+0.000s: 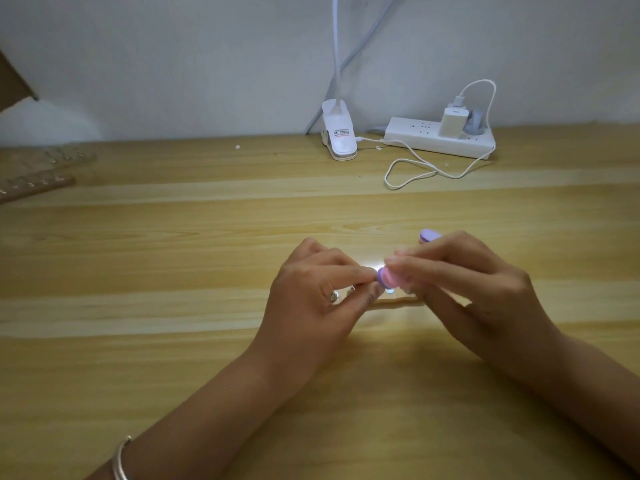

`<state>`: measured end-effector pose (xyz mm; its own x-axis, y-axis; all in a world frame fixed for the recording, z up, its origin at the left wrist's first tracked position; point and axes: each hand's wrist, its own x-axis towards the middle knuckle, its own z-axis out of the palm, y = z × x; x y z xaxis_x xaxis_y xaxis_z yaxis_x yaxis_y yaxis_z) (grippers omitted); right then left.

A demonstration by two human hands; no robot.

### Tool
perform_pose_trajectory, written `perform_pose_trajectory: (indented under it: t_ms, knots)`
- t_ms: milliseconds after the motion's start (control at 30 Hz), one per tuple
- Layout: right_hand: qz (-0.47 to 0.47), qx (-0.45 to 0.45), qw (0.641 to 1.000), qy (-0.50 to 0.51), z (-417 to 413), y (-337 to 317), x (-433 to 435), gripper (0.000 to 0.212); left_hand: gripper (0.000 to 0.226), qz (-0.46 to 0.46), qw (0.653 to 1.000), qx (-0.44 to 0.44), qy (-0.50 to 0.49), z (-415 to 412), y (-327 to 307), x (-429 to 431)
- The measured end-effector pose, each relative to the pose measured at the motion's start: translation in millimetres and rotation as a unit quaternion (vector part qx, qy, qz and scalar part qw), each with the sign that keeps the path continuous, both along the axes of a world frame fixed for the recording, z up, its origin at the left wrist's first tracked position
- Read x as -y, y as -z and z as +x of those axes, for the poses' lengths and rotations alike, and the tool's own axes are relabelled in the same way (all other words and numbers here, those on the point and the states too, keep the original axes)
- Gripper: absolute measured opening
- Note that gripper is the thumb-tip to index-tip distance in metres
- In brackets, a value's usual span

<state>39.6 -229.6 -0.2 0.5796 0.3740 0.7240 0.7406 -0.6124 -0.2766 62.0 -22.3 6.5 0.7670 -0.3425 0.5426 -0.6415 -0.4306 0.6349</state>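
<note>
Both my hands meet over the middle of the wooden table (173, 258). My right hand (464, 285) pinches a small pink and purple cylinder-shaped piece (389, 278) between thumb and fingertips. A purple end (429, 234) sticks out behind its knuckles. My left hand (311, 292) pinches the purple tip of that same piece from the left. Small shiny metal bits (334, 297) show under the left fingers; what they are I cannot tell. A bright light spot falls on the table between the hands.
A white clip lamp (339, 136) stands at the back by the wall. Beside it lies a white power strip (440, 136) with a charger and a looping white cable (415, 171). Card strips with small items (38, 174) lie at the far left.
</note>
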Motion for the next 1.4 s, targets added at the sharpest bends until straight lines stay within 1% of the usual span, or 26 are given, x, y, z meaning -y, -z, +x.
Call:
perform_pose_trajectory:
  t_ms: [100,233,367,500,533,567,633,667,733,767,833,933,1067,1133,1233,1333,1400]
  knots:
    - [-0.033,0.026,0.999,-0.027,-4,2,-7,0.034,0.012,0.001,1.000,0.006,0.005,0,1,0]
    - [0.005,-0.001,1.000,0.009,3,-4,3,0.032,0.008,-0.023,0.999,-0.021,0.014,0,1,1]
    - [-0.027,0.024,0.999,-0.038,-7,-1,-9,0.025,0.018,-0.056,0.997,-0.043,0.033,0,3,1]
    - [0.011,-0.010,1.000,0.010,2,-5,3,0.026,0.010,-0.048,0.998,-0.041,0.031,1,3,1]
    - [0.012,-0.011,1.000,0.008,1,-5,3,0.025,0.009,-0.047,0.998,-0.037,0.035,0,2,2]
    - [0.006,-0.006,1.000,-0.004,-1,-3,1,0.024,0.010,-0.047,0.998,-0.034,0.040,0,2,2]
    - [-0.011,0.008,0.999,-0.034,-5,-1,-3,0.023,0.021,-0.048,0.998,-0.031,0.041,-1,2,2]
    - [-0.014,0.009,0.999,-0.036,-4,-1,-3,0.025,0.020,-0.048,0.997,-0.036,0.041,0,1,2]
    - [0.002,-0.004,1.000,-0.004,2,-2,2,0.027,0.010,-0.048,0.997,-0.049,0.036,0,2,1]
    - [0.013,-0.012,1.000,0.012,4,-3,5,0.025,0.008,-0.048,0.997,-0.054,0.033,0,2,1]
    - [0.026,-0.012,1.000,0.012,1,-2,4,0.021,0.009,-0.051,0.997,-0.054,0.034,-3,1,1]
    - [0.019,0.023,0.999,-0.024,-8,0,-5,0.018,0.018,-0.068,0.996,-0.048,0.034,-6,-3,0]
    - [0.036,0.016,0.999,0.012,-3,-3,0,0.020,0.012,-0.058,0.996,-0.049,0.037,-7,-5,1]
    - [0.038,0.023,0.999,0.004,-6,-1,-2,0.020,0.014,-0.064,0.996,-0.051,0.045,-8,-6,1]
    - [0.019,0.041,0.999,-0.007,-7,1,-4,0.018,0.010,-0.068,0.994,-0.063,0.050,-7,-7,0]
    - [0.031,0.018,0.999,0.026,-1,-1,2,0.017,0.015,-0.065,0.994,-0.074,0.056,-9,-8,1]
    - [0.040,0.024,0.999,0.029,-2,-1,1,0.017,0.016,-0.065,0.993,-0.064,0.072,-11,-10,1]
